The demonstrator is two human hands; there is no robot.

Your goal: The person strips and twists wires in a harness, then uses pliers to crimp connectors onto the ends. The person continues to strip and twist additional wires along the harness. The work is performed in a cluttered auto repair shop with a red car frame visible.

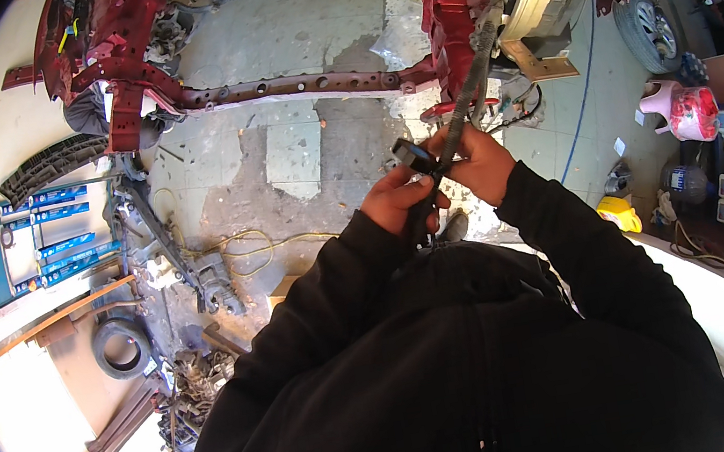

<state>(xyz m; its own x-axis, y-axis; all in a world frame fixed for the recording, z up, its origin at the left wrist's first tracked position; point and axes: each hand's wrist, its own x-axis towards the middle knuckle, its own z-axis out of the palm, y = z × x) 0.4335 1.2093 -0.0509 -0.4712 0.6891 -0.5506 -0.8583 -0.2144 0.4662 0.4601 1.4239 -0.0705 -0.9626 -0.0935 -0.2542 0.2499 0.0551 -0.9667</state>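
Observation:
A black wiring harness (486,50) in ribbed sleeving runs down from the red car front frame (449,13) to my two hands. My left hand (398,204) is closed round its lower end, with the thumb pressed on top. Just right of it, my right hand (477,162) grips the sleeving with curled fingers. Between the hands, beyond my left thumb, sticks out a dark blocky piece (413,155) with a bluish-grey face. It looks like a tape roll or a connector, but I cannot tell which. The fingertips are partly hidden behind the harness.
A red crossbar (293,88) spans the car front ahead. At left lie a long dark metal part (157,235), a yellow cord (265,244), a tyre (121,347) and engine parts (198,384). At right are a wheel (649,34), a pink stool (667,107) and a blue hose (583,110).

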